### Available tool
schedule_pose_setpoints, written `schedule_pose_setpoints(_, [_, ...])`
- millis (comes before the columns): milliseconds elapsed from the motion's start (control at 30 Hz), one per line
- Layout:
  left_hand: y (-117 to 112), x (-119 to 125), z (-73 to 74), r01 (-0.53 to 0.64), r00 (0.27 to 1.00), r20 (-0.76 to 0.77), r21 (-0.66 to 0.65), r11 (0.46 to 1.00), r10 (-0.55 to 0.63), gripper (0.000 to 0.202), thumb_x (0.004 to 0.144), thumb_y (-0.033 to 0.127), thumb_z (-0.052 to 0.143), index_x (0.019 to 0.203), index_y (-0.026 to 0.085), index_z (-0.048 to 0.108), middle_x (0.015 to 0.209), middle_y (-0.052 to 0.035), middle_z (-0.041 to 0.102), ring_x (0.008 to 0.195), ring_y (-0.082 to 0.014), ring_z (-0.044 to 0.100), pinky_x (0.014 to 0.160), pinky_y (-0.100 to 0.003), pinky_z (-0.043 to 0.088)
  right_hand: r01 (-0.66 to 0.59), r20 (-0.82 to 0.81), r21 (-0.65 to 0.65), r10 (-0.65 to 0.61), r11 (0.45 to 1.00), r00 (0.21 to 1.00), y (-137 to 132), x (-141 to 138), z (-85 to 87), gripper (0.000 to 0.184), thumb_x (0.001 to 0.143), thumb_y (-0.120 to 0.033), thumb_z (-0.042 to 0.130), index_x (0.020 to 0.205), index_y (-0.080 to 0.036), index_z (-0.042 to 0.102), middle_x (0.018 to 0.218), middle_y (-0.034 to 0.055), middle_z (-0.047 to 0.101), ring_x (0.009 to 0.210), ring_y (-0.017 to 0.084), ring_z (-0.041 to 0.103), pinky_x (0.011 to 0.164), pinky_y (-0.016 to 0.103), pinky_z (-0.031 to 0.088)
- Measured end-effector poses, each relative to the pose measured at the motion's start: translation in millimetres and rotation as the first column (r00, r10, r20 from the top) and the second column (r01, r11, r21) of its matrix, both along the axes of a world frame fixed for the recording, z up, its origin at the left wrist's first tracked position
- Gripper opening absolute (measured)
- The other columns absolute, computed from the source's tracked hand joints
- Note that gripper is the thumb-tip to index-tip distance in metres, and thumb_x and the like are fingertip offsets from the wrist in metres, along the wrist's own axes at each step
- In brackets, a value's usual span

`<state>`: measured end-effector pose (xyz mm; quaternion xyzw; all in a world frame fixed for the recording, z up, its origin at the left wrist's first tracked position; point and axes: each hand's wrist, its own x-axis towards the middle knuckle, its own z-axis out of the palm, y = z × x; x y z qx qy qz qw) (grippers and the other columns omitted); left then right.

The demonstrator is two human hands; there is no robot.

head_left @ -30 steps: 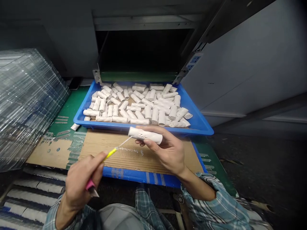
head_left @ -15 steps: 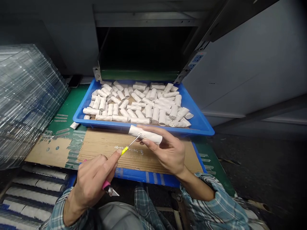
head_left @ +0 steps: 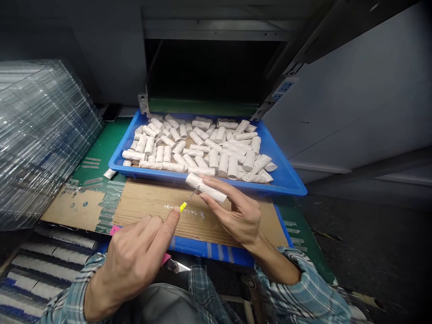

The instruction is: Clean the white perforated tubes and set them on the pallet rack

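Observation:
My right hand (head_left: pixel 238 220) grips a white perforated cylinder (head_left: pixel 215 192) between thumb and fingers, just in front of the blue tray. My left hand (head_left: pixel 135 256) pinches a yellow-handled needle (head_left: pixel 183 206), whose thin tip reaches the cylinder's underside near my right fingers. A pink-handled craft knife (head_left: pixel 165 258) also lies in my left palm, its blade (head_left: pixel 177 266) pointing right. Several similar white cylinders (head_left: pixel 202 146) lie jumbled in the blue plastic tray (head_left: pixel 148 175). The hands hover over a sheet of brown corrugated cardboard (head_left: pixel 151 202).
A stack of clear plastic sheets (head_left: pixel 43 135) stands at the left on a green mat (head_left: pixel 97 162). Behind the tray is a dark machine opening (head_left: pixel 202 67), with a power socket strip (head_left: pixel 281 90) at its right. White rolls (head_left: pixel 43 270) lie at lower left.
My left hand has moved up and right, bringing the needle tip under the cylinder. The knife now lies flatter in that palm. The cylinder has tilted, its left end now farther back.

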<state>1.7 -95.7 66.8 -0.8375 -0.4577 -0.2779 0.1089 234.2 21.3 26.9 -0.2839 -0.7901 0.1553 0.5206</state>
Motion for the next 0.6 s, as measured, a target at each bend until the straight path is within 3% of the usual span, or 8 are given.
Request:
schedule_pose_setpoints(267, [5.6,-6.2,18.6,0.023,1.000,0.020,-0.122,0.992,-0.020,0.037,0.113,0.014,0.037,0.140,0.006,0.060,0.083,-0.0045,0.068,0.069,-0.0164,0.065,0.055,-0.028,0.044,-0.094,0.064,0.004,0.094,0.996,0.994,-2.0,-0.6,-0.6,0.056,0.095,-0.008,0.078,0.146,-0.028,0.066,0.137,0.0054,0.077,0.122,0.027,0.077,0.106,0.044,0.068])
schedule_pose_setpoints(333, [13.7,-4.4,16.6,0.107,0.984,0.156,-0.151,0.983,-0.083,0.035,0.110,0.010,0.043,0.140,0.010,0.060,0.087,-0.0049,0.072,0.073,-0.0162,0.069,0.060,-0.027,0.051,-0.098,0.047,-0.022,0.099,0.995,0.994,-3.9,-1.9,-0.6,0.054,0.096,-0.010,0.077,0.145,-0.028,0.067,0.135,0.0053,0.078,0.120,0.027,0.078,0.105,0.044,0.068])
schedule_pose_setpoints(433, [28.0,2.2,6.1,0.288,0.876,0.442,-0.161,0.944,-0.192,0.033,0.107,0.011,0.055,0.139,0.015,0.062,0.101,-0.0072,0.077,0.089,-0.0164,0.075,0.078,-0.027,0.061,-0.126,-0.003,-0.092,0.126,0.988,0.992,-6.1,-3.1,0.1,0.045,0.098,-0.012,0.075,0.140,-0.027,0.070,0.131,0.0058,0.080,0.117,0.026,0.079,0.105,0.043,0.068])
schedule_pose_setpoints(500, [33.1,6.3,-2.6,0.327,0.820,0.528,-0.113,0.938,-0.222,0.031,0.107,0.014,0.058,0.137,0.017,0.064,0.109,-0.0088,0.079,0.097,-0.0173,0.077,0.085,-0.028,0.064,-0.162,-0.017,-0.142,0.161,0.977,0.987,-6.7,-3.4,1.1,0.041,0.098,-0.013,0.075,0.137,-0.025,0.072,0.130,0.0060,0.080,0.117,0.025,0.079,0.107,0.042,0.067])
schedule_pose_setpoints(600, [29.3,8.6,-11.7,0.205,0.767,0.603,0.093,0.974,-0.219,0.026,0.110,0.019,0.055,0.132,0.018,0.069,0.105,-0.0079,0.082,0.093,-0.0186,0.079,0.079,-0.031,0.067,-0.100,-0.040,-0.240,0.094,0.966,0.995,-6.5,-4.1,2.3,0.035,0.097,-0.014,0.077,0.131,-0.025,0.075,0.128,0.0059,0.081,0.114,0.025,0.080,0.106,0.041,0.067])
